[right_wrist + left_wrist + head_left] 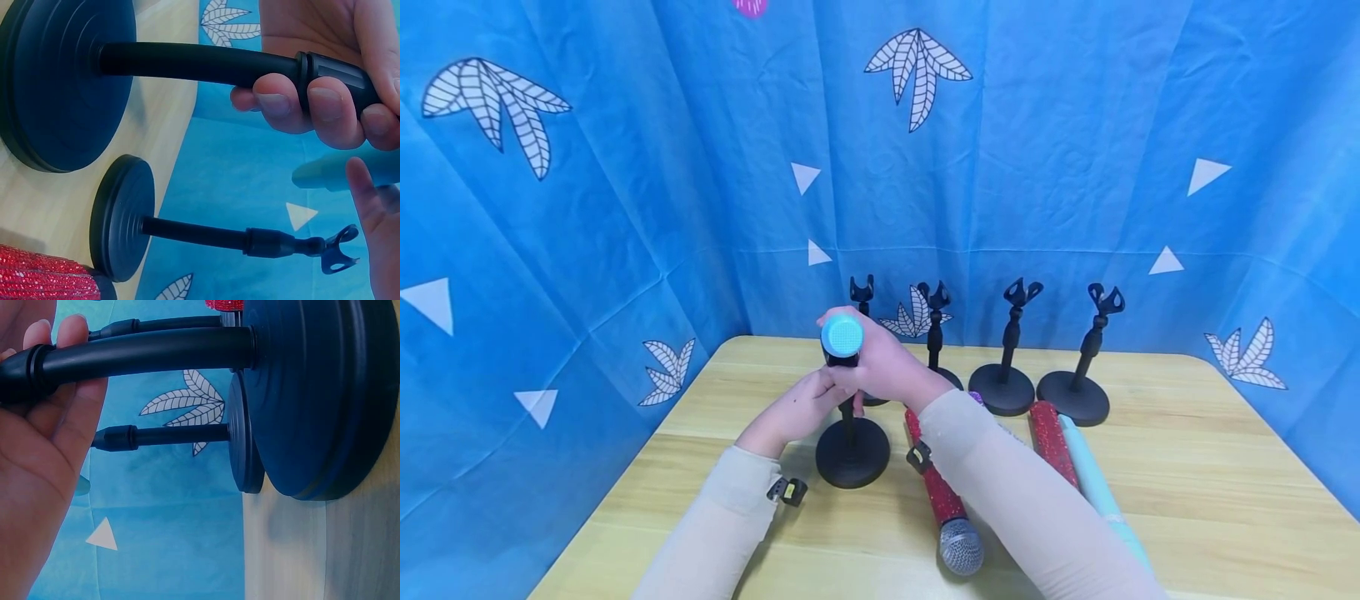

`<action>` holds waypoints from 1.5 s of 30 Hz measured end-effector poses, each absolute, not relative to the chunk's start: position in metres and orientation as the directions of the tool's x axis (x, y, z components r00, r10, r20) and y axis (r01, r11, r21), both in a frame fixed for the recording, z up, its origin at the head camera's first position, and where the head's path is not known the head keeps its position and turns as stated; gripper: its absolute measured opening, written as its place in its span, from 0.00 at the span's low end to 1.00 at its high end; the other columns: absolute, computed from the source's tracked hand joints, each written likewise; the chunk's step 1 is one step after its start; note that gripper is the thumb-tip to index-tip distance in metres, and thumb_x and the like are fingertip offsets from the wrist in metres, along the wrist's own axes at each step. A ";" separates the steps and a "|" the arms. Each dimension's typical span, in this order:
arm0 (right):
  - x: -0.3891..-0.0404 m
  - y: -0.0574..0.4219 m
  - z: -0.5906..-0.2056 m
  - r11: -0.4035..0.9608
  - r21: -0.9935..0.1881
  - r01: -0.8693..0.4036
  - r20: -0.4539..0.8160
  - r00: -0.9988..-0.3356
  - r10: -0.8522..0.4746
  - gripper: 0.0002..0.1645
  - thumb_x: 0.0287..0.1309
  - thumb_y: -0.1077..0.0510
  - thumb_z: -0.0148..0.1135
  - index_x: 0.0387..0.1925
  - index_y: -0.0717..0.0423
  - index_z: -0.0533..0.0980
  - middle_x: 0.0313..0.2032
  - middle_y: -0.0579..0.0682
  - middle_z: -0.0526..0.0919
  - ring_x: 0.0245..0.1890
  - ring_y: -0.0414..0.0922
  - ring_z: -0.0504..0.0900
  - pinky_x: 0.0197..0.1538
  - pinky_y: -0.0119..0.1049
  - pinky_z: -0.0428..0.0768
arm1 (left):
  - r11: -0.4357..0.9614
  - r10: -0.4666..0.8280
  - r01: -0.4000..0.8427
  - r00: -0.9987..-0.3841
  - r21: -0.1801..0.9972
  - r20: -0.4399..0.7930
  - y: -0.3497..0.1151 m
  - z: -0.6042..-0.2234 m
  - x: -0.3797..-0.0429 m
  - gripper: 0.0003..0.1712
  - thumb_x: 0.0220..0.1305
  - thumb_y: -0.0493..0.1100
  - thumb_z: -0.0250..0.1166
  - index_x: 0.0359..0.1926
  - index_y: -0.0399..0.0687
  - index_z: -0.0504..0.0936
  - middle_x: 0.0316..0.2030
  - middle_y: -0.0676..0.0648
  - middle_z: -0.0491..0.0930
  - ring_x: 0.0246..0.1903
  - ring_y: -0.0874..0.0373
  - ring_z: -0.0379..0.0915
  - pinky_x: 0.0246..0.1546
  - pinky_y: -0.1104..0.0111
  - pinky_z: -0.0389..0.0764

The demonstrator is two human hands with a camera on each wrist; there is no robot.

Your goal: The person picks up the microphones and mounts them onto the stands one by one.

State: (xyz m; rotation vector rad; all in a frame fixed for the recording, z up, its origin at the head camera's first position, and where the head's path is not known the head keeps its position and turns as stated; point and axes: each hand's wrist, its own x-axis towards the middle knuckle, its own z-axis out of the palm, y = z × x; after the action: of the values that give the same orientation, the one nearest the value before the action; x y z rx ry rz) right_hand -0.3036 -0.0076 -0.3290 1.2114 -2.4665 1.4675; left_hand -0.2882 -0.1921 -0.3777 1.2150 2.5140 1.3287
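In the head view a turquoise microphone (pixel 842 335) points its grille toward me at the top of a black desktop microphone stand (pixel 852 454). My left hand (pixel 797 408) grips the stand's collar just below it. In the right wrist view its fingers (pixel 328 103) curl round the pole. Above, my right hand (pixel 895 362) holds the microphone behind the grille, one finger hanging down by the pole. The microphone's turquoise handle (pixel 331 170) sticks out past the collar in the right wrist view. The stand's clip is hidden by the hands.
Several black stands with bare clips, such as the far-right stand (pixel 1078 392), line the back of the wooden table (pixel 1210 467). A red glitter microphone (pixel 943 496), another red one (pixel 1052 437) and a turquoise one (pixel 1097 475) lie near my right forearm. Blue curtains (pixel 1045 150) enclose the table.
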 end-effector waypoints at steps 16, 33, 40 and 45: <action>-0.303 -0.006 -0.331 0.212 -0.616 -0.758 0.528 -0.598 -0.603 0.39 0.49 0.68 0.78 0.58 0.44 0.70 0.69 0.43 0.68 0.74 0.40 0.57 0.67 0.58 0.67 | 0.385 0.596 0.564 -0.757 0.731 0.270 -0.196 -0.379 -0.284 0.14 0.81 0.48 0.49 0.60 0.52 0.72 0.58 0.48 0.73 0.65 0.48 0.66 0.65 0.44 0.67; -0.300 -0.005 -0.333 0.236 -0.345 -0.908 0.644 -0.412 -0.644 0.42 0.45 0.69 0.80 0.60 0.55 0.68 0.70 0.48 0.69 0.77 0.47 0.51 0.73 0.48 0.60 | 0.365 0.619 0.575 -0.737 0.732 0.271 -0.199 -0.379 -0.284 0.17 0.83 0.47 0.44 0.56 0.43 0.74 0.39 0.52 0.83 0.46 0.55 0.79 0.59 0.49 0.73; -0.298 -0.006 -0.336 0.251 -0.351 -0.902 0.641 -0.427 -0.638 0.49 0.38 0.69 0.84 0.61 0.52 0.66 0.71 0.47 0.68 0.78 0.46 0.50 0.72 0.49 0.61 | 0.352 0.613 0.580 -0.736 0.735 0.287 -0.199 -0.383 -0.284 0.19 0.83 0.47 0.42 0.61 0.40 0.69 0.38 0.51 0.84 0.46 0.54 0.80 0.60 0.47 0.72; -0.298 -0.004 -0.335 0.276 -0.358 -0.892 0.632 -0.449 -0.632 0.55 0.31 0.64 0.88 0.62 0.51 0.65 0.72 0.46 0.66 0.78 0.45 0.49 0.72 0.50 0.62 | 0.306 0.592 0.501 -0.766 0.809 0.250 -0.195 -0.388 -0.284 0.21 0.83 0.53 0.41 0.64 0.46 0.67 0.40 0.47 0.82 0.53 0.50 0.76 0.62 0.46 0.70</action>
State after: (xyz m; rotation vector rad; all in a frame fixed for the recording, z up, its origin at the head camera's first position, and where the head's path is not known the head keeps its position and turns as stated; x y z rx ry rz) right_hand -0.2977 -0.0040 -0.3351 1.3807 -2.1869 0.9805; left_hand -0.2839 -0.1951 -0.3880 1.0333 2.4609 1.4696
